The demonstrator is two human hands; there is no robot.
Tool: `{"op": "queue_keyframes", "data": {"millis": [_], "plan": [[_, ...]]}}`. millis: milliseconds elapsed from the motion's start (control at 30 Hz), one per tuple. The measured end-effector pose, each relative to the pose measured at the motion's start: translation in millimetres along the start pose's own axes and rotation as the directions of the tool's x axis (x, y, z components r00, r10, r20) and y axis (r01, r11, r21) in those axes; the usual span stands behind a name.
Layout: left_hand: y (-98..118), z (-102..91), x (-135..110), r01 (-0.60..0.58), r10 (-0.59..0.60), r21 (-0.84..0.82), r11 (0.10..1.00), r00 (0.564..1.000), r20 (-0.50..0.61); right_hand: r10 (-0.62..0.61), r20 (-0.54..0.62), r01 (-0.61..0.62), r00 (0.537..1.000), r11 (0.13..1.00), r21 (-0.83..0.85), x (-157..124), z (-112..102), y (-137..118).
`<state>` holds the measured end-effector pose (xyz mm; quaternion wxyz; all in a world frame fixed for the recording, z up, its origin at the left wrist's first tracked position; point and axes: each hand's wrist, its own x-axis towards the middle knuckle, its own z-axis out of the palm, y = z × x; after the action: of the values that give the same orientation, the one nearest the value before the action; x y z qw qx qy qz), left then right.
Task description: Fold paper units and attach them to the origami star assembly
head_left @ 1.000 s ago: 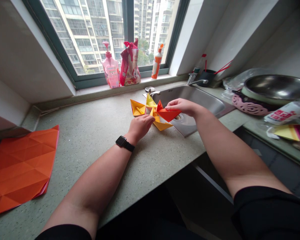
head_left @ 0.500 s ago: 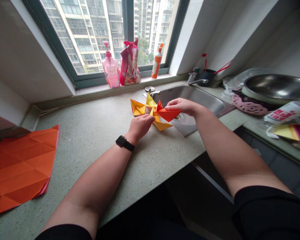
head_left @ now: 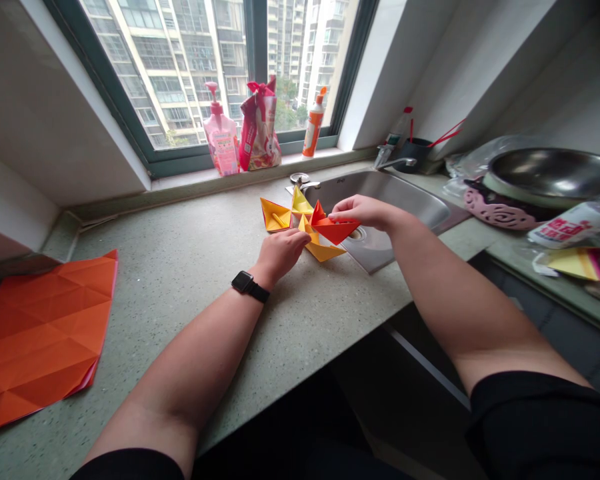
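Observation:
Several folded paper boats sit close together on the counter by the sink. My right hand pinches the red-orange paper boat by its upper edge, near the sink's left rim. Under it lies a yellow-orange paper boat, which the fingers of my left hand grip at its left end. Left of these stands another yellow-orange paper boat, just beyond my left knuckles. Behind them is a lighter yellow paper boat. My fingertips partly hide where the boats meet.
Creased orange paper sheets lie at the counter's left. A steel sink is set in at the right. A pump bottle, a red bag and an orange bottle stand on the sill. A metal basin rests far right.
My right hand has shifted the red-orange boat very slightly left, towards the other boats. My left hand stays in place.

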<state>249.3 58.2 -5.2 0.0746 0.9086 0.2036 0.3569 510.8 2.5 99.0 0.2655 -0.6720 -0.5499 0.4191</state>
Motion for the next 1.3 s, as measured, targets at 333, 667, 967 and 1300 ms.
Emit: {"op": "queue_keyframes", "data": {"millis": [333,667,967,1300], "plan": [[-1,-1.4,-1,-0.007,0.008,-0.019,1.0,1.0,0.029,0.038,0.005,-0.038,0.999,0.997,-0.06,4,5,-6],[0,-2.3,-2,0.018,-0.017,-0.012,1.0,0.999,0.049,0.076,0.032,-0.073,0.997,0.994,-0.082,8,4,2],[0,-3.9,-6,0.042,-0.042,-0.002,0.999,0.998,0.051,-0.013,-0.094,-0.024,0.995,0.922,-0.387,-1,24,-28],[3,-10.1,-11,0.074,-0.072,-0.039,0.996,0.996,0.056,-0.018,-0.086,-0.044,0.996,0.743,-0.668,-3,47,-50]]}}
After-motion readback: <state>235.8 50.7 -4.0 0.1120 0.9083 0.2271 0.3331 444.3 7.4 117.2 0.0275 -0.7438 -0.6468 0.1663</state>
